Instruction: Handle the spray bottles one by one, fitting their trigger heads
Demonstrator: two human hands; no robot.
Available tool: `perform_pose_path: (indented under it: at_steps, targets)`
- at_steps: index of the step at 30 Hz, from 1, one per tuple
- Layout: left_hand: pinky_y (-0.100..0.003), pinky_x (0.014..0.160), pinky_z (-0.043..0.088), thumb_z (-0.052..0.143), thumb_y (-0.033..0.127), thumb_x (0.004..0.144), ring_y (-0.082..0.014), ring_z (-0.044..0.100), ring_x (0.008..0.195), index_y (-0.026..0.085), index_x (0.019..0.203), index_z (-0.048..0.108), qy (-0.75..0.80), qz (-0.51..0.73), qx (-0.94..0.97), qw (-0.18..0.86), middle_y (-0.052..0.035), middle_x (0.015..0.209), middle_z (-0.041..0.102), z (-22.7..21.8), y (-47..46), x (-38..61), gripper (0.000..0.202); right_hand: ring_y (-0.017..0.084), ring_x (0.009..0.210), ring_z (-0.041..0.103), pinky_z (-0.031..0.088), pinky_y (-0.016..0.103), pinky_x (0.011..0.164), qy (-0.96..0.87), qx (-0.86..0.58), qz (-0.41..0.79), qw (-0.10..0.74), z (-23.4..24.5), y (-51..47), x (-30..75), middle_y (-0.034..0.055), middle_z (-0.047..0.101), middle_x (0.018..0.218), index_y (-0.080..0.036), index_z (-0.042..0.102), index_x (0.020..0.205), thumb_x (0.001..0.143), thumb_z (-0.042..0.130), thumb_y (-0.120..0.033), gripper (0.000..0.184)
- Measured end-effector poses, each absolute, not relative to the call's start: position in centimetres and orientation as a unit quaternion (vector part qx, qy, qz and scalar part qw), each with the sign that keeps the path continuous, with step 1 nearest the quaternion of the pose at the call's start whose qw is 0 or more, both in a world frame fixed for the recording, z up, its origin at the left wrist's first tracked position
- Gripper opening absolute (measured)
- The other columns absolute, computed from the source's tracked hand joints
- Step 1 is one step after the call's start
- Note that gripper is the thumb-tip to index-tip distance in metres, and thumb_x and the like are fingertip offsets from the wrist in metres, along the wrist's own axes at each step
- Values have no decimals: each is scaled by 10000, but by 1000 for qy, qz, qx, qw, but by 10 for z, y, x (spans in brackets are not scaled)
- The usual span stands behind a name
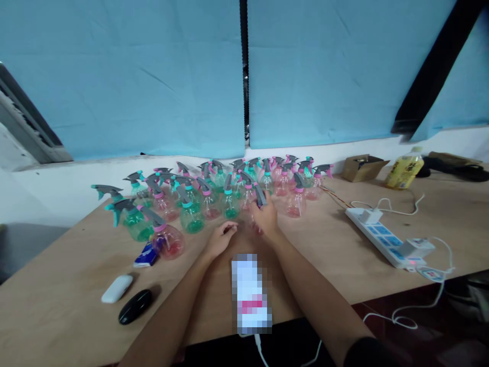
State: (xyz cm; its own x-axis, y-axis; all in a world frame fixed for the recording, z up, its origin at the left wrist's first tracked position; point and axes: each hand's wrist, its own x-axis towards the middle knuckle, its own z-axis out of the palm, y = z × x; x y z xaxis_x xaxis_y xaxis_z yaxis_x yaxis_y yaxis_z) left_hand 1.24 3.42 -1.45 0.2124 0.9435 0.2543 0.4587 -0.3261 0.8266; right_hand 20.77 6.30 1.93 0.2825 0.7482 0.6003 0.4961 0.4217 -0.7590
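My right hand (266, 218) is closed around the neck of a pink-tinted spray bottle (256, 224). Its grey trigger head sticks up above my fingers, and my hand covers much of the bottle. To the left, my left hand (221, 238) rests low over the table with loosely curled fingers, a gap between them and the thumb, and nothing visible in it. The nearest bottle to it is a green-tinted spray bottle (231, 204) with a turquoise collar. Another pink-tinted spray bottle (295, 203) stands right of my right hand.
Several more pink and green spray bottles crowd the wooden table (87, 265). At left lie a blue packet (147, 255), a white case (116, 289) and a black case (135, 307). A blurred-out phone (250, 293) lies between my forearms. A power strip (378, 237), carton (362, 168) and yellow-labelled bottle (404, 171) are right.
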Motion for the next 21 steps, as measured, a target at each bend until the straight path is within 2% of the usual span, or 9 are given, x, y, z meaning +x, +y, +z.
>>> perform_pose_path:
  at_steps: [3, 6, 9, 15, 21]
  targets:
    - [-360, 932, 471, 525, 411, 904, -215, 652, 960, 233, 1052, 696, 492, 385, 716, 311, -34, 990, 721, -14, 34, 12, 288, 228, 733, 609, 493, 351, 720, -570, -569, 56, 590, 11, 67, 219, 84, 685, 891, -193, 535, 1276, 835, 507, -325, 461]
    - [-362, 940, 468, 519, 419, 907, -213, 651, 965, 237, 1061, 693, 495, 381, 716, 312, -35, 1004, 720, -15, 35, 12, 295, 273, 973, 603, 476, 404, 868, -584, -552, -2, 595, 3, 72, 226, 138, 649, 1092, -168, 472, 1324, 831, 488, -292, 508]
    - [-364, 941, 471, 521, 428, 904, -215, 652, 966, 236, 1057, 692, 493, 382, 718, 309, -37, 1006, 724, -15, 34, 12, 299, 297, 1147, 524, 411, 461, 985, -595, -540, -49, 593, -5, 76, 228, 180, 562, 1239, -135, 431, 1341, 846, 458, -264, 512]
    - [-367, 948, 473, 535, 433, 897, -225, 657, 981, 232, 1055, 694, 493, 384, 717, 309, -41, 1019, 732, -13, 32, 13, 301, 365, 1178, 440, 337, 579, 994, -537, -630, -50, 559, -11, 80, 229, 226, 480, 1249, -94, 434, 1299, 891, 450, -359, 487]
    - [-373, 952, 474, 543, 439, 891, -231, 660, 988, 231, 1056, 696, 494, 385, 717, 306, -42, 1030, 737, -10, 30, 15, 306, 368, 1242, 394, 312, 592, 1025, -535, -632, -42, 559, -14, 86, 233, 239, 470, 1263, -88, 389, 1323, 929, 412, -363, 481]
